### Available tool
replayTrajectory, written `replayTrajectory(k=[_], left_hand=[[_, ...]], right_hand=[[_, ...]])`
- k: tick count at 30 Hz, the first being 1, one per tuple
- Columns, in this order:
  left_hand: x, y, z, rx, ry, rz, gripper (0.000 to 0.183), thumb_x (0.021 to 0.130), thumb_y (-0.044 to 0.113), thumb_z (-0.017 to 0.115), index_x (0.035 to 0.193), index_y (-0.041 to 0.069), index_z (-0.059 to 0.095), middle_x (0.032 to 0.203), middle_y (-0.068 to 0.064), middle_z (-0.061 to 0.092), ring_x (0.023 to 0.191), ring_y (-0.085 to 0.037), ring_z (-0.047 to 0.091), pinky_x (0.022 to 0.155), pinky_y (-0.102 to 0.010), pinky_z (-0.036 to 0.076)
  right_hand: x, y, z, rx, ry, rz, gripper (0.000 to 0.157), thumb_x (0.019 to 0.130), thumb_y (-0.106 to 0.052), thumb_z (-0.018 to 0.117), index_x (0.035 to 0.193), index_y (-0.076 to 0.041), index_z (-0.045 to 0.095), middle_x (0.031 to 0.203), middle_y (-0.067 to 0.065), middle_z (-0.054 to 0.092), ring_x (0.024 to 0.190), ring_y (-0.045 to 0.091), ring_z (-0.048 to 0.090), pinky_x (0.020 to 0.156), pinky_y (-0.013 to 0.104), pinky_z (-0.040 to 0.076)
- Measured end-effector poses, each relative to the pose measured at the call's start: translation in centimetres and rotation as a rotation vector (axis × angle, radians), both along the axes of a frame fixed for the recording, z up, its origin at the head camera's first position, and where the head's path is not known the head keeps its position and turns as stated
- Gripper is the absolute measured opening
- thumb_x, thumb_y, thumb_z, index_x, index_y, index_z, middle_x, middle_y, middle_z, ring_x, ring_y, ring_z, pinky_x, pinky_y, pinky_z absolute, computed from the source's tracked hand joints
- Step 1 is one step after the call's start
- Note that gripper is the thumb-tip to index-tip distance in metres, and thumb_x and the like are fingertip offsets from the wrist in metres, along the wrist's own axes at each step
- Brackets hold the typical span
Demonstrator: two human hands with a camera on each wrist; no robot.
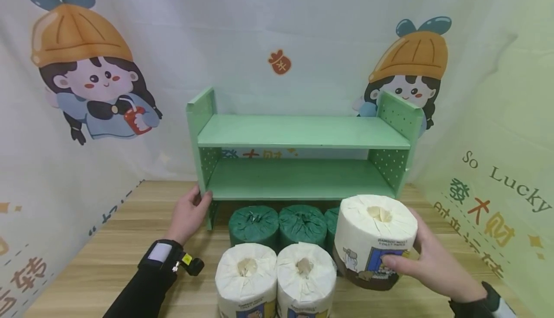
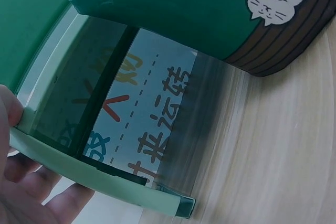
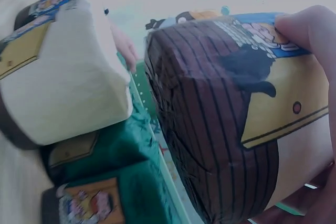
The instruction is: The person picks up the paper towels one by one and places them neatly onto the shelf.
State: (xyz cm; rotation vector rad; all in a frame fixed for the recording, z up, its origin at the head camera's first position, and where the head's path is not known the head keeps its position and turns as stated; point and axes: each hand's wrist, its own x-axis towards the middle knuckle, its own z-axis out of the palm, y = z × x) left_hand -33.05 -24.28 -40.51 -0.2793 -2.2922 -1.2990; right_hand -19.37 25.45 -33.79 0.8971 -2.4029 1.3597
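My right hand [image 1: 433,262] holds a cream-wrapped toilet paper roll [image 1: 363,234], thumb across the printed front and fingers behind it. In the right wrist view the brown striped lower end of this roll [image 3: 210,108] shows, tilted and raised. My left hand [image 1: 190,214] grips the left side panel of a light green two-tier shelf [image 1: 303,133]. The left wrist view has the thumb on one face of that panel [image 2: 105,179] and the fingers on the other. Before the shelf stand green-wrapped rolls [image 1: 254,226], one partly hidden by the held roll.
Two more cream-wrapped rolls [image 1: 246,272] stand side by side in front of the green ones. Everything rests on a wood-grain tabletop [image 1: 108,260]. A printed cloth [image 1: 242,29] hangs behind the shelf and along both sides.
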Motion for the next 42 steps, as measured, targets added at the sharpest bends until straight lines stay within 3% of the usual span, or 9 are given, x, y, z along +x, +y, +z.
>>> replayTrajectory(k=[3,8,12,25,35,42], left_hand=[[-0.1,-0.1,0.0,0.0,-0.003,0.002,0.045,0.106,0.031,0.05,0.144,0.009,0.049,0.132,-0.018,0.057,0.115,-0.027,0.055,0.091,-0.054,0.05],[-0.1,-0.2,0.1,-0.001,0.013,-0.003,0.045,0.105,0.029,0.051,0.145,0.008,0.049,0.133,-0.018,0.056,0.116,-0.027,0.054,0.092,-0.053,0.05],[-0.2,-0.1,0.1,-0.01,0.022,-0.009,0.044,0.105,0.027,0.052,0.144,0.007,0.05,0.133,-0.018,0.056,0.116,-0.026,0.054,0.092,-0.051,0.051],[-0.1,0.0,0.0,-0.006,0.014,-0.01,0.046,0.105,0.029,0.052,0.144,0.006,0.048,0.134,-0.02,0.054,0.116,-0.027,0.054,0.093,-0.05,0.05],[-0.1,0.0,0.0,-0.011,-0.007,0.0,0.048,0.105,0.031,0.051,0.147,0.009,0.046,0.135,-0.019,0.053,0.117,-0.028,0.053,0.093,-0.05,0.05],[0.1,0.1,0.1,-0.011,-0.015,0.005,0.047,0.106,0.03,0.05,0.147,0.01,0.045,0.136,-0.018,0.053,0.118,-0.027,0.053,0.092,-0.05,0.051]], right_hand=[[-1.6,-1.4,1.0,-0.023,-0.032,0.001,0.087,0.08,-0.007,0.078,0.15,-0.008,0.026,0.135,0.011,0.048,0.118,0.024,0.049,0.093,0.07,0.037],[-4.6,-4.3,2.1,-0.062,-0.103,0.023,0.083,0.085,-0.014,0.079,0.148,-0.01,0.026,0.133,0.012,0.051,0.114,0.026,0.053,0.091,0.056,0.049],[-6.7,-6.5,2.5,-0.089,-0.136,0.046,0.084,0.087,-0.02,0.079,0.15,-0.012,0.024,0.134,0.01,0.048,0.115,0.024,0.053,0.091,0.048,0.05],[-12.2,-12.6,2.6,-0.013,-0.171,0.031,0.09,0.083,-0.039,0.081,0.149,-0.013,0.024,0.13,0.006,0.049,0.109,0.018,0.055,0.088,0.045,0.053],[-14.0,-14.4,2.1,0.059,-0.217,-0.015,0.097,0.082,-0.046,0.08,0.145,-0.004,0.019,0.129,0.013,0.044,0.112,0.021,0.052,0.09,0.045,0.05],[-14.9,-15.3,2.6,0.122,-0.237,-0.053,0.096,0.081,-0.055,0.078,0.142,-0.003,0.024,0.126,0.012,0.049,0.11,0.02,0.053,0.088,0.043,0.05]])
